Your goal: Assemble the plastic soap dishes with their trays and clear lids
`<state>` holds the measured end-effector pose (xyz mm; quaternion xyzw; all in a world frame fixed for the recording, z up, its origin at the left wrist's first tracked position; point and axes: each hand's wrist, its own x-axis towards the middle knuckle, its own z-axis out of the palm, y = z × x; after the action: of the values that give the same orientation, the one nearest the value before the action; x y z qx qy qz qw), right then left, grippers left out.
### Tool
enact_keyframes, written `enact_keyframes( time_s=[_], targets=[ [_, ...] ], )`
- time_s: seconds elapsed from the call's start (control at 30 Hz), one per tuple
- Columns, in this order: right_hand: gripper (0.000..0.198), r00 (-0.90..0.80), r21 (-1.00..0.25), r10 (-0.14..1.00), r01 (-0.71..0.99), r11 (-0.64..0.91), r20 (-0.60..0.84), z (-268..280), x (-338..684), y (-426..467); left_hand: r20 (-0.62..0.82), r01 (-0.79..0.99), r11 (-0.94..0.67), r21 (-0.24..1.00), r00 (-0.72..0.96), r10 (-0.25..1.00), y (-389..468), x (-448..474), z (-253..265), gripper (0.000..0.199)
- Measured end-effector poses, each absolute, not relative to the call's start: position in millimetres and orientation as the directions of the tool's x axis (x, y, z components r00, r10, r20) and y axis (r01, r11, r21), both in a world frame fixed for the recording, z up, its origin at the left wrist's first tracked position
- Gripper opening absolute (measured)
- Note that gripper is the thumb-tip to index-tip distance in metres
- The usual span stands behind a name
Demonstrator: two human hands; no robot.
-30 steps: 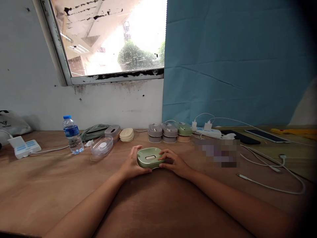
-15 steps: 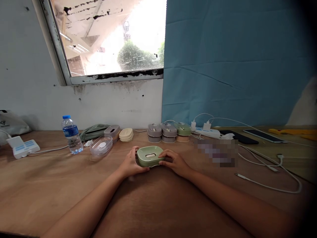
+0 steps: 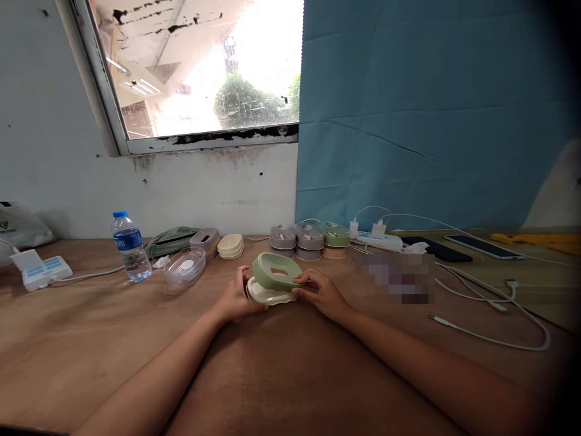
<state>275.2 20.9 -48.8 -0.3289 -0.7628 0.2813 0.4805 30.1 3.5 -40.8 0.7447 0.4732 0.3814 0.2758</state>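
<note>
In the middle of the table, my right hand (image 3: 321,293) pinches the near right edge of a green lid (image 3: 267,280) with an oblong slot in its top. The lid is tilted, raised at its far left side. Right below it shows a cream oval base (image 3: 267,296) with a wavy rim. My left hand (image 3: 236,297) is wrapped round the left end of that base, thumb along the near side. The lid hides most of the inside of the base.
Behind my hands stand stacked grey boxes (image 3: 282,242), a green-topped box (image 3: 334,235) and a stack of cream pieces (image 3: 230,245). To the left are a clear plastic tub (image 3: 184,270) and a water bottle (image 3: 131,248). White cables (image 3: 481,342) loop at the right.
My right hand has lifted the green lid off the cream base and tipped it, so the base now shows. My left hand keeps its grip at the left end.
</note>
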Motion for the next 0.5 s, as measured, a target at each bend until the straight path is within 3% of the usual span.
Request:
enact_keyframes(
  time_s=[0.3, 0.4, 0.5],
  targets=[
    [0.02, -0.26, -0.765, 0.789, 0.208, 0.609, 0.557, -49, 278, 23, 0.264, 0.588, -0.42, 0.692, 0.335, 0.904, -9, 43, -44, 0.104],
    [0.02, -0.248, -0.752, 0.783, 0.225, 0.619, 0.57, -50, 279, 23, 0.489, 0.645, -0.532, 0.548, 0.269, 0.83, -14, 45, -34, 0.086],
    [0.021, -0.25, -0.739, 0.78, 0.251, 0.625, 0.574, -50, 279, 23, 0.691, 0.669, -0.687, 0.285, 0.353, 0.631, -17, 41, -20, 0.059]
  ],
)
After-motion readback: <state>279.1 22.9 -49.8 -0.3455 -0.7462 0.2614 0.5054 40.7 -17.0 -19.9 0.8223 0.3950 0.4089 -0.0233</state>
